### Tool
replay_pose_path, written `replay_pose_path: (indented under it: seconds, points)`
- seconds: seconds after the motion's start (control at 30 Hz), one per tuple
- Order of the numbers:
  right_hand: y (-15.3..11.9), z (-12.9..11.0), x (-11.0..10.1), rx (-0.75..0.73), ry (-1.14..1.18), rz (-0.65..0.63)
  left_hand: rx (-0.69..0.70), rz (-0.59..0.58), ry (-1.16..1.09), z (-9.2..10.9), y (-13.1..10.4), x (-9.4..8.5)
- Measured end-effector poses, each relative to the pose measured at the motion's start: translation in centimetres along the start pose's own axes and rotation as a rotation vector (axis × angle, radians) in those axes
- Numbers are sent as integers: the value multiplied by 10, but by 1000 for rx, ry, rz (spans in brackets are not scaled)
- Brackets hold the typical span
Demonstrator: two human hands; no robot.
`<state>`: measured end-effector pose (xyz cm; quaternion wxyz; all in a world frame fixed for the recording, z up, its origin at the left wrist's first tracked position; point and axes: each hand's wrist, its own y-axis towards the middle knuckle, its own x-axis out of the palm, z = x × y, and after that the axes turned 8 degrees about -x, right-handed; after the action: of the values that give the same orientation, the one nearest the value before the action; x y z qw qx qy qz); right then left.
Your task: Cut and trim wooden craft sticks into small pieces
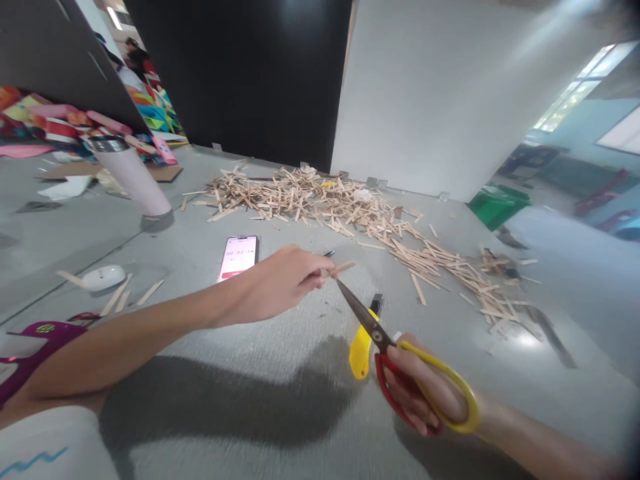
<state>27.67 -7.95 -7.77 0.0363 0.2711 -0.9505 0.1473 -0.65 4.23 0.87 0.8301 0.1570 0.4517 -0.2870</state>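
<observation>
My left hand [280, 283] reaches over the middle of the table, its fingers pinching a short flat wooden stick [345, 267]. In my right hand [413, 380] is a pair of scissors [363, 310] with one red and one yellow handle loop. The blades look closed together, and their tips are beside my left fingertips; whether they touch the stick I cannot tell. Under the scissors a yellow box cutter [360, 350] lies on the grey table. A dark pen-like tip [329, 253] shows just behind my left hand.
A wide pile of wooden sticks [300, 200] spreads along the back and right. A phone [239, 257] showing a timer lies behind my left forearm. At the left are a tumbler [131, 177], a white mouse [103, 277] and loose sticks. Black and white panels [410, 100] stand behind.
</observation>
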Motion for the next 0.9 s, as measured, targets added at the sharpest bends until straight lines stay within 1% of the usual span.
replay_pose_path:
  seconds: [0.07, 0.1, 0.17, 0.33, 0.43, 0.57, 0.67, 0.73, 0.9]
  points:
    - [-1, -4, 1, -13, -22, 11, -13, 47, -13, -1, 0, -1]
    - [-1, -6, 2, -22, -32, 21, -17, 48, -42, -2, 0, -2]
    - [-3, -11, 4, -42, -53, 38, -25, 10, -132, -1, -1, -3]
    - [-8, -18, 11, -81, -97, 67, -66, -132, -346, 3, -2, -3]
    - [-9, -18, 12, -80, -112, 66, -64, -169, -412, 3, -3, -3]
    - [-9, -14, 11, -46, -100, 59, -81, -199, -435, 6, -5, -3]
    - [-8, -12, 10, -52, -94, 83, -85, -206, -443, 10, -6, -4]
    - [-8, -13, 11, -64, -89, 95, -84, -205, -450, 13, -7, -4]
    - [-8, -17, 12, -58, -72, 72, -90, -192, -453, 14, -9, -3]
